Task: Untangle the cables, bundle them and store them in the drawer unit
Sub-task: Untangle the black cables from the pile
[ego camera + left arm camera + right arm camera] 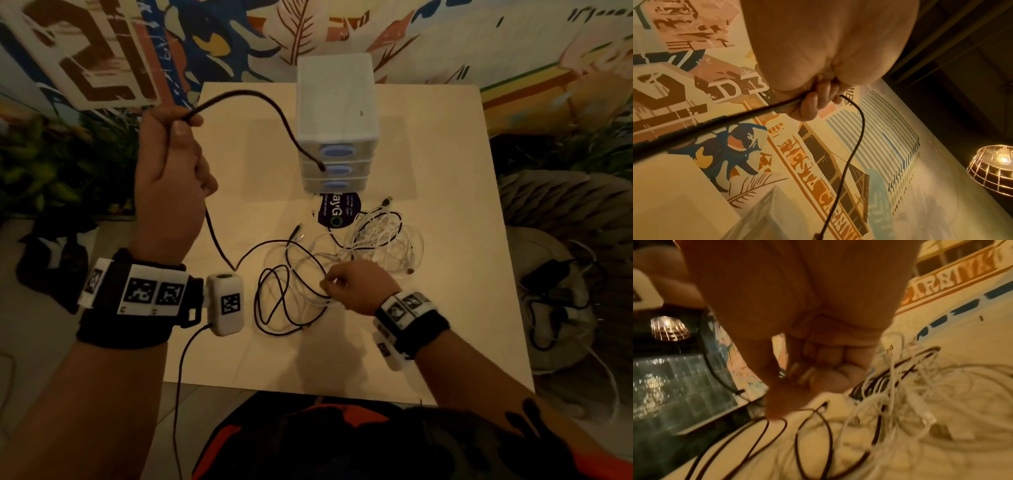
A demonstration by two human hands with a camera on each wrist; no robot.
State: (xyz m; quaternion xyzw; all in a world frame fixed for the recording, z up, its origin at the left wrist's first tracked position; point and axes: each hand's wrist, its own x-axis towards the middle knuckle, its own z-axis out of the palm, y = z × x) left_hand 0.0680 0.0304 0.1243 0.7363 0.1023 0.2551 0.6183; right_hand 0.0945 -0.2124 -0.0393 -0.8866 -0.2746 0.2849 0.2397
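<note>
My left hand (186, 120) is raised over the table's left side and grips a black cable (274, 102). The cable arcs right, and its free end hangs in front of the white drawer unit (337, 113). In the left wrist view my fingers (812, 104) curl round this black cable (858, 129). From my hand it drops to loose black loops (281, 298) on the table (445, 308). My right hand (329, 282) sits low by those loops and pinches a pale strand, blurred in the right wrist view. A white cable tangle (380, 240) lies just beyond it.
A round dark sticker (337, 209) lies on the table in front of the drawer unit, whose drawers are closed. A black bag (51, 253) sits on the floor to the left. A charger and cords (555, 284) lie on the floor to the right.
</note>
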